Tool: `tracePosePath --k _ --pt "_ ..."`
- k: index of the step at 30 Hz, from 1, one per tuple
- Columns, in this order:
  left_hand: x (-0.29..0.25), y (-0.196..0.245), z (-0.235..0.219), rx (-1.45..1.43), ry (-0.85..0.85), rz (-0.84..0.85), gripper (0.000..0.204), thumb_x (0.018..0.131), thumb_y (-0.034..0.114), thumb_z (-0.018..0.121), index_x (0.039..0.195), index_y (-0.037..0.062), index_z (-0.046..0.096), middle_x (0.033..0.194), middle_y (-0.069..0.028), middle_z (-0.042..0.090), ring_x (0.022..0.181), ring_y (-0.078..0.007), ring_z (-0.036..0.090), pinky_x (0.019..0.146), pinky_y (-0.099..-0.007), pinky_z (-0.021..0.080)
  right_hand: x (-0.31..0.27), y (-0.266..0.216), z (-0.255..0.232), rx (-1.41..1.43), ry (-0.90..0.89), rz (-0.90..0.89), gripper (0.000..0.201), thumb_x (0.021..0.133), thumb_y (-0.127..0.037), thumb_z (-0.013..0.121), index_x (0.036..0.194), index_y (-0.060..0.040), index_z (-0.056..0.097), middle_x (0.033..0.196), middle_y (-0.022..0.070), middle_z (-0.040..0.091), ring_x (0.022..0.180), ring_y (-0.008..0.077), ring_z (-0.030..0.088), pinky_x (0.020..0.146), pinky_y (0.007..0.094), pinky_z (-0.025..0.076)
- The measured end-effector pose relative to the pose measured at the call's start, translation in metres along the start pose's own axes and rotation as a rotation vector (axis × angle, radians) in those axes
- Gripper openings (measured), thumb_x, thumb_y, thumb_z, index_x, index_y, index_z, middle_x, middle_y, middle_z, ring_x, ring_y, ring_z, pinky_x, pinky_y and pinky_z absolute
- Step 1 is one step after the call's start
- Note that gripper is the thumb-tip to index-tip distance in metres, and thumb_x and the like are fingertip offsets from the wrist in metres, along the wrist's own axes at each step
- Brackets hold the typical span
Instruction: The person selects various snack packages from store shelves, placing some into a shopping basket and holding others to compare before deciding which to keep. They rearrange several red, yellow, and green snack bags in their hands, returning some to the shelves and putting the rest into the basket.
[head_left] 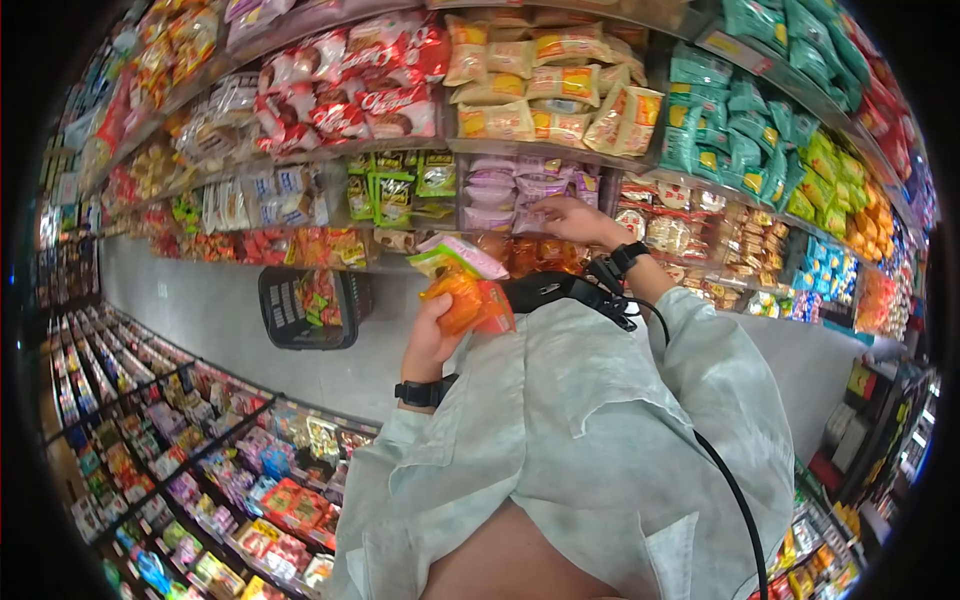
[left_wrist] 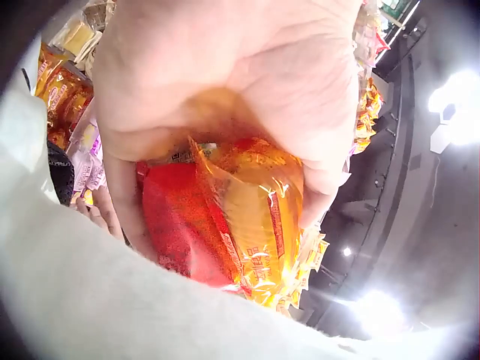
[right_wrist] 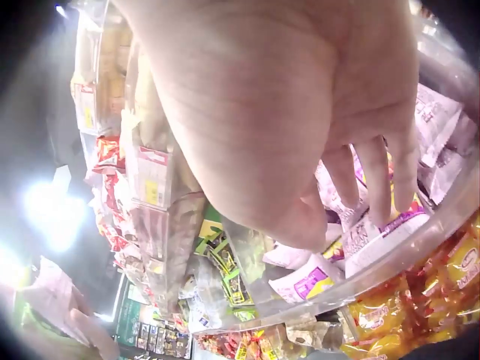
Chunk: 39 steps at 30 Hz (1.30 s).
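My left hand [head_left: 430, 335] grips several snack packets in front of the shirt. Among them are an orange see-through packet [left_wrist: 259, 210], a red packet [left_wrist: 176, 217] and a pink-and-green packet [head_left: 485, 262] sticking out at the top. Over at the shelf, my right hand [head_left: 582, 222] reaches into a clear bin of small lilac packets [head_left: 490, 195]. In the right wrist view its fingers [right_wrist: 379, 180] point down among the lilac packets and touch them, the thumb apart from the fingers.
A black basket [head_left: 283, 312] with some packets inside stands on the grey floor [head_left: 200, 300] to the left. Tiered bins of bagged snacks rise ahead, with orange packets [right_wrist: 375, 307] just below the lilac ones. A black cable [head_left: 735, 475] hangs along the shirt.
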<state>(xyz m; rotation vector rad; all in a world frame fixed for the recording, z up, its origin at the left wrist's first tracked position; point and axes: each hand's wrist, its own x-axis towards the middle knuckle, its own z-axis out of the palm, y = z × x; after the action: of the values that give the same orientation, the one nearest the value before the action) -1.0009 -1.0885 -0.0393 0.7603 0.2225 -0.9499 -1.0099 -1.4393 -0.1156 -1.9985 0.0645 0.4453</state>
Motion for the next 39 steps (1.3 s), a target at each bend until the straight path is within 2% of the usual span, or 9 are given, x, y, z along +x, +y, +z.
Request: tracePosePath --k 2,6,12,17,20,24,29,32,39 --pt "0.001 -0.002 0.004 -0.003 -0.011 -0.044 0.066 0.091 0.033 0.062 0.143 -0.0027 0.04 0.137 -0.0237 0.054 0.128 -0.0449 0.053 0.112 -0.0564 0.039 -0.013 -0.039 -0.015 0.15 0.019 -0.013 0.043 0.091 -0.014 0.062 0.133 -0.0059 0.06 0.129 0.013 0.064 0.114 0.0251 0.064 0.101 0.0362 0.049" --pt "0.001 0.002 0.02 -0.074 -0.046 -0.1 0.048 0.097 0.02 0.057 0.14 0.0019 0.045 0.133 -0.0134 0.058 0.123 -0.0287 0.058 0.107 -0.049 0.048 -0.029 -0.1 -0.03 0.176 -0.001 -0.116 0.039 0.096 -0.011 0.063 0.134 -0.0054 0.059 0.131 0.0097 0.063 0.115 0.0227 0.063 0.101 0.0348 0.05" --pt "0.005 0.008 0.029 -0.041 -0.078 -0.238 0.05 0.097 0.016 0.056 0.144 0.0034 0.041 0.136 -0.013 0.055 0.126 -0.0285 0.057 0.104 -0.0501 0.051 -0.04 -0.153 0.003 0.602 -0.358 -0.169 0.048 0.095 -0.008 0.063 0.141 -0.0036 0.048 0.125 0.0084 0.063 0.113 0.0135 0.06 0.099 0.0321 0.049" --pt "0.0 0.022 0.025 -0.023 -0.055 -0.273 0.051 0.097 0.02 0.056 0.143 0.0021 0.042 0.135 -0.0139 0.057 0.125 -0.0286 0.058 0.106 -0.0481 0.049 -0.032 -0.159 0.021 0.605 -0.315 0.01 0.043 0.096 -0.006 0.059 0.137 -0.0032 0.045 0.125 0.0058 0.06 0.114 0.0119 0.056 0.098 0.0302 0.047" --pt "-0.003 0.029 0.01 -0.059 -0.071 -0.26 0.053 0.097 0.023 0.057 0.143 0.0012 0.042 0.137 -0.0145 0.057 0.125 -0.0285 0.058 0.108 -0.0459 0.047 -0.023 -0.154 0.028 0.615 -0.194 -0.033 0.043 0.097 -0.008 0.059 0.137 -0.0045 0.044 0.123 0.0056 0.06 0.111 0.0117 0.058 0.096 0.0299 0.05" --pt "0.001 0.04 -0.022 -0.24 -0.135 -0.249 0.046 0.097 0.016 0.056 0.14 0.0023 0.046 0.132 -0.0127 0.059 0.122 -0.0276 0.059 0.105 -0.0461 0.049 -0.015 -0.157 0.025 0.853 0.002 0.217 0.044 0.097 -0.01 0.061 0.138 -0.0069 0.044 0.121 0.0065 0.059 0.11 0.0163 0.062 0.095 0.0317 0.051" --pt "-0.005 0.064 -0.05 -0.155 -0.059 -0.163 0.045 0.097 0.019 0.057 0.138 0.0008 0.048 0.131 -0.0125 0.06 0.121 -0.0263 0.06 0.106 -0.043 0.048 0.002 -0.115 0.027 0.466 0.261 0.109 0.06 0.081 -0.011 0.083 0.133 -0.0066 0.053 0.117 0.0073 0.061 0.107 0.0169 0.061 0.093 0.0297 0.05" --pt "-0.019 0.079 -0.062 -0.14 -0.034 -0.109 0.046 0.097 0.019 0.057 0.138 0.0001 0.048 0.131 -0.0126 0.061 0.121 -0.0265 0.061 0.107 -0.0426 0.048 0.009 -0.104 0.025 0.228 0.368 0.112 0.061 0.079 -0.011 0.084 0.132 -0.0048 0.054 0.119 0.0083 0.062 0.109 0.0178 0.06 0.095 0.0304 0.049" --pt "-0.063 0.057 -0.08 -0.283 0.071 0.186 0.047 0.097 0.021 0.057 0.138 0.0003 0.046 0.132 -0.0137 0.059 0.123 -0.0285 0.058 0.108 -0.0449 0.046 0.034 -0.078 0.023 0.261 0.441 0.251 0.055 0.082 -0.014 0.079 0.131 -0.0027 0.057 0.119 0.0085 0.064 0.107 0.0165 0.061 0.092 0.0288 0.049"
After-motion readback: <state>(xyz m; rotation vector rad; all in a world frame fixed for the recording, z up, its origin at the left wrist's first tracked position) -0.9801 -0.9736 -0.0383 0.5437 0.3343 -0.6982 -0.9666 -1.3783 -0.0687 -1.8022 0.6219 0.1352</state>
